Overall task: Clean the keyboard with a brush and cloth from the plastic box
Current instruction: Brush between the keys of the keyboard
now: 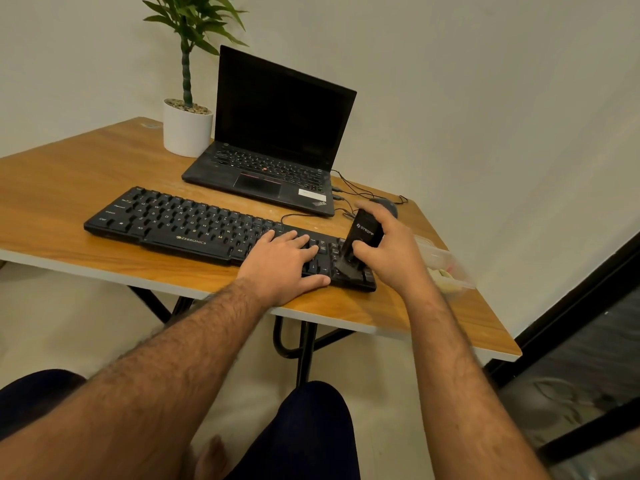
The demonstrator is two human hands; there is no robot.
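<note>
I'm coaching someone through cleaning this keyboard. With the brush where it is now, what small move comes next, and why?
Probably sweep the brush leftward along the keys. The right hand holds it bristles-down at the keyboard's right end, the left hand lies flat on the keys steadying it, and everything leftward looks unbrushed.

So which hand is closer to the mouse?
Right. The right hand, gripping the brush, sits just in front of the mouse; the left hand rests on the keyboard, farther away.

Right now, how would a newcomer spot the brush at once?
Start at the wooden table, then go to the right end of the black keyboard. The brush stands there, gripped by the right hand: a black handle with white lettering, bristles down on the keys.
</note>
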